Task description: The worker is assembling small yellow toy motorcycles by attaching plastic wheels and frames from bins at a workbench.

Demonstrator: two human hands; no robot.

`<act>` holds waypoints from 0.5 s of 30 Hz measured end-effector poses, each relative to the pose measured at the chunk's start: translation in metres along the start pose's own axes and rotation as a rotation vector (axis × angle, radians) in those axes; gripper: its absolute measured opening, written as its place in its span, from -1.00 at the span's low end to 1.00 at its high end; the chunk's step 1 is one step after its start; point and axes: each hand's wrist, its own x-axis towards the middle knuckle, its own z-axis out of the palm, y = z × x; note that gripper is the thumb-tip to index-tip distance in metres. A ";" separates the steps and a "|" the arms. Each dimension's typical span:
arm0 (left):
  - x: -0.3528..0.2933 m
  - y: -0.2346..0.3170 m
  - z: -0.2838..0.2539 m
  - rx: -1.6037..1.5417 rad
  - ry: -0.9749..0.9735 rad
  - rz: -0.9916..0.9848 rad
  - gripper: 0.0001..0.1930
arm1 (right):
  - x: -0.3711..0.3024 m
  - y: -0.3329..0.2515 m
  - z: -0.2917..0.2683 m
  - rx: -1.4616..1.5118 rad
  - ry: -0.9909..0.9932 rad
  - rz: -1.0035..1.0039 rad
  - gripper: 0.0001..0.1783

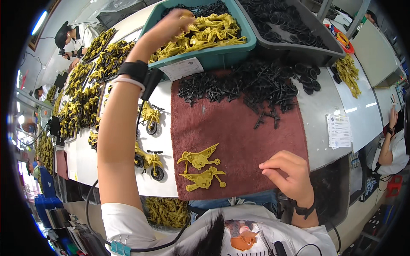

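My left hand (174,26) reaches over the yellow plastic motorbike body parts (213,32) in the teal bin (209,59). It is smeared by motion, so its grip is hidden. My right hand (292,174) hovers above the right side of the brown-red cloth (243,141), fingers curled, thumb and forefinger tips close together, with nothing visible between them. Two yellow body halves, an upper one (200,158) and a lower one (204,178), lie on the cloth left of that hand. Small black parts (256,85) are heaped along the cloth's far edge.
A grey bin (294,45) of black wheels stands at the back right. Assembled toy motorbikes (151,164) rest on the white table at left, with many more stacked beyond (81,104). A paper slip (339,130) lies at right. Other people work at both sides.
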 end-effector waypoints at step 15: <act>-0.145 0.079 0.049 -0.165 0.100 0.493 -0.44 | -0.011 0.004 -0.010 0.500 0.000 0.269 -0.54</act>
